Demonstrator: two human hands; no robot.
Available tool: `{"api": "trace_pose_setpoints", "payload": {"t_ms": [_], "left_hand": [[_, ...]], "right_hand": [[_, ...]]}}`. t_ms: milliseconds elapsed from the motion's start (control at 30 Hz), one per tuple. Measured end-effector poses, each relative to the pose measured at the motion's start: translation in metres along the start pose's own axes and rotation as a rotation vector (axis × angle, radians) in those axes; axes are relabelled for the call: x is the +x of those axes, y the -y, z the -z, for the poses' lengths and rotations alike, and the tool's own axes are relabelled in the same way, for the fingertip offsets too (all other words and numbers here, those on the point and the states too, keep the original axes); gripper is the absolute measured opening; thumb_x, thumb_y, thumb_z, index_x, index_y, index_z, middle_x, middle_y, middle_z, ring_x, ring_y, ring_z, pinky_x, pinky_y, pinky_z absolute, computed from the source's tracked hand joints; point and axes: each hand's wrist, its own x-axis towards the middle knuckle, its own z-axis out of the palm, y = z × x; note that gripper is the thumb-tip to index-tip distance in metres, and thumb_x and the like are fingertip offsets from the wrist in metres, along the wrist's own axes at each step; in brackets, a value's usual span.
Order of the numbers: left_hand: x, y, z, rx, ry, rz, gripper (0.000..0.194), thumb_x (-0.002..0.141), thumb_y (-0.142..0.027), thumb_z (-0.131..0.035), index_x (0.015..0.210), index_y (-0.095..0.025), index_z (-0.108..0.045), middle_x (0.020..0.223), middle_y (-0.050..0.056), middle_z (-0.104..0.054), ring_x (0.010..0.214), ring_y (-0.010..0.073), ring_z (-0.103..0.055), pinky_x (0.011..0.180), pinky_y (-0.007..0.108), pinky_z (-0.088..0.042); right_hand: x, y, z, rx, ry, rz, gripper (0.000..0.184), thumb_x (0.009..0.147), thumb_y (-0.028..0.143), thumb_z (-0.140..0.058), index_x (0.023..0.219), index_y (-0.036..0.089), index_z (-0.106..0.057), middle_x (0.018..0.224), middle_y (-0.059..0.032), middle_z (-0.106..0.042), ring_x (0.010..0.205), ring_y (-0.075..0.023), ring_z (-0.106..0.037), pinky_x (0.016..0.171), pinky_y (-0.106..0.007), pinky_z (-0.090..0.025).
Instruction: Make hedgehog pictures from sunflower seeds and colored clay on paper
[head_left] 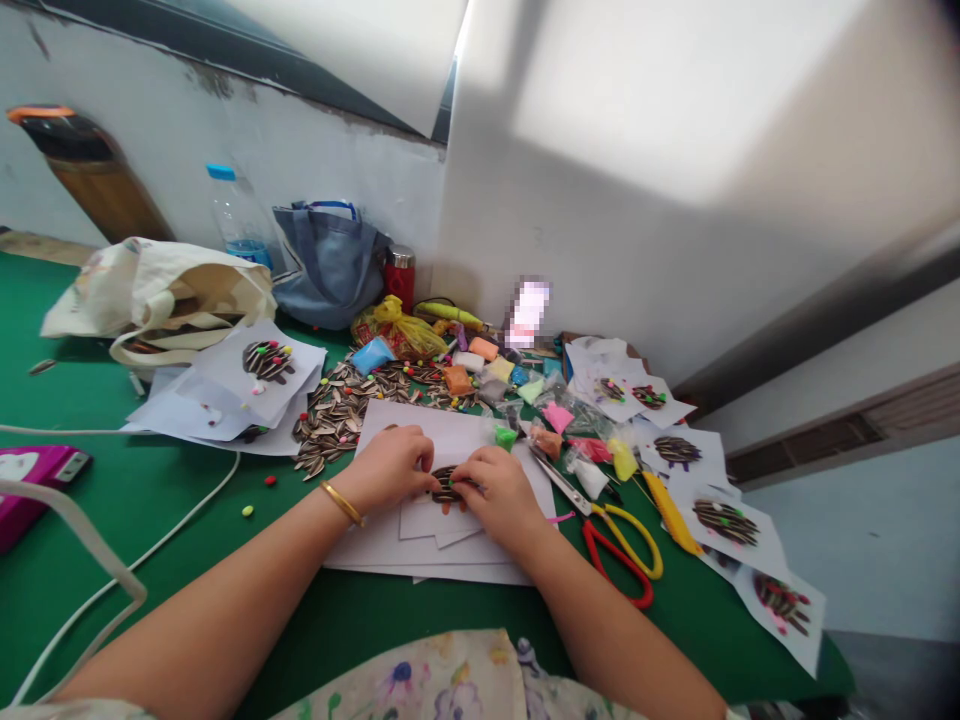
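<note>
White paper sheets (375, 540) lie stacked on the green table in front of me. On the top small sheet is a rounded figure of striped sunflower seeds (445, 486) with orange bits at its lower edge, partly hidden by my fingers. My left hand (396, 464), a gold bangle at its wrist, pinches at the figure's left side. From the right, my right hand (501, 496) has thumb and finger together over the figure, close to a small green spot. What either pinch holds is too small to make out.
Loose sunflower seeds (330, 425) are heaped behind the left hand. Bagged coloured clay (556, 416), scissors (630, 565) and a yellow cutter (671, 512) lie to the right. Finished-looking seed pictures (724, 522) line the right edge; more papers (187, 400) lie left. A white cable (202, 505) crosses the left.
</note>
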Motion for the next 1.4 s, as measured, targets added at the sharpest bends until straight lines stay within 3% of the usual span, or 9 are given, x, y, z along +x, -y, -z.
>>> {"api": "trace_pose_setpoints", "payload": {"t_ms": [433,767,1133,1400], "left_hand": [[0.0,0.002,-0.002,-0.065,-0.019,0.018,0.018,0.064,-0.031,-0.079,0.063,-0.021,-0.064,0.074,0.003,-0.058,0.073,0.022,-0.053,0.065,0.031,-0.032],[0.0,0.002,-0.002,0.027,0.021,0.006,0.019,0.068,-0.035,-0.075,0.066,-0.02,-0.064,0.077,0.004,-0.06,0.075,0.0218,-0.053,0.063,0.03,-0.03],[0.001,0.003,-0.002,0.078,0.025,-0.009,0.02,0.07,-0.036,-0.075,0.067,-0.02,-0.064,0.077,0.003,-0.06,0.074,0.0198,-0.054,0.063,0.028,-0.032],[0.0,0.002,0.001,0.046,0.028,-0.002,0.019,0.069,-0.036,-0.076,0.067,-0.02,-0.065,0.076,0.002,-0.06,0.073,0.019,-0.055,0.063,0.028,-0.034]], "right_hand": [[0.001,0.0,-0.006,-0.021,-0.002,-0.002,0.007,0.083,0.019,-0.072,0.085,0.025,-0.075,0.083,-0.0015,-0.065,0.087,-0.0185,-0.058,0.078,-0.033,-0.041],[0.001,-0.004,-0.006,-0.006,0.024,-0.005,0.011,0.084,0.02,-0.071,0.092,0.026,-0.076,0.085,-0.0013,-0.067,0.086,-0.0175,-0.059,0.079,-0.032,-0.042],[0.004,0.0,-0.003,-0.03,0.062,-0.03,0.007,0.082,0.018,-0.072,0.082,0.023,-0.075,0.084,-0.0013,-0.066,0.086,-0.017,-0.058,0.078,-0.031,-0.038],[0.002,-0.004,0.003,-0.031,-0.004,0.046,0.009,0.087,0.022,-0.067,0.088,0.024,-0.075,0.083,-0.0021,-0.067,0.083,-0.0177,-0.058,0.078,-0.031,-0.04]]}}
